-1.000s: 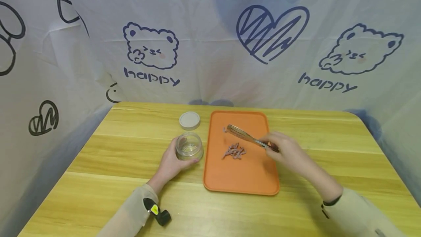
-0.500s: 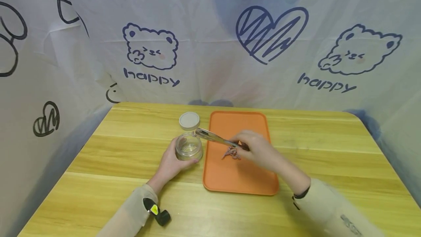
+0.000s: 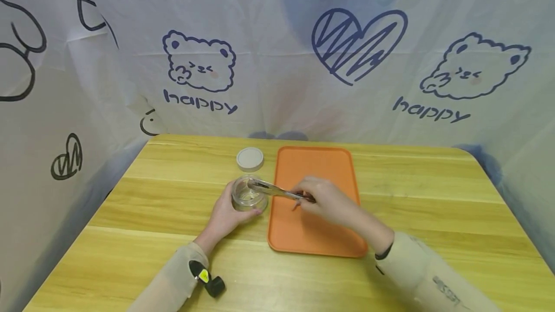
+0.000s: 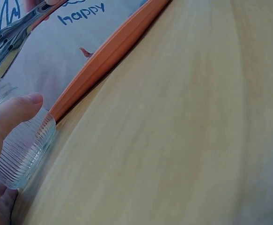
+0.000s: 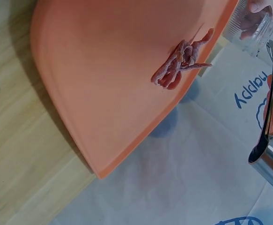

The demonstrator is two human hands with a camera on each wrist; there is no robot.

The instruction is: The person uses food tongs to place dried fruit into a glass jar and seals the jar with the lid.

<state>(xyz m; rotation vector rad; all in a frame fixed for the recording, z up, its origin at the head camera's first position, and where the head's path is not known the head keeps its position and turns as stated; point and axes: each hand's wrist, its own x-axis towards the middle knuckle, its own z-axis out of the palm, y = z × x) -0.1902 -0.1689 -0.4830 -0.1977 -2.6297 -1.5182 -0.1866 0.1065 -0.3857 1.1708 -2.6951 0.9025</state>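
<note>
My left hand grips a clear glass jar standing on the table left of the tray; its ribbed wall shows in the left wrist view beside the thumb. My right hand holds metal tongs from above the orange tray. The tips of the tongs overlap the jar's mouth in the head view. I cannot tell whether anything is between them. A small pile of dried reddish strips lies on the tray, mostly hidden behind the right hand in the head view.
A round white lid rests on the table just behind the jar. The wooden table extends to both sides of the tray. A white cloth with blue drawings hangs behind it.
My right hand has carried the tongs leftward from over the tray to the jar's mouth. A small strip showed at their tips earlier. The left hand and jar have stayed put.
</note>
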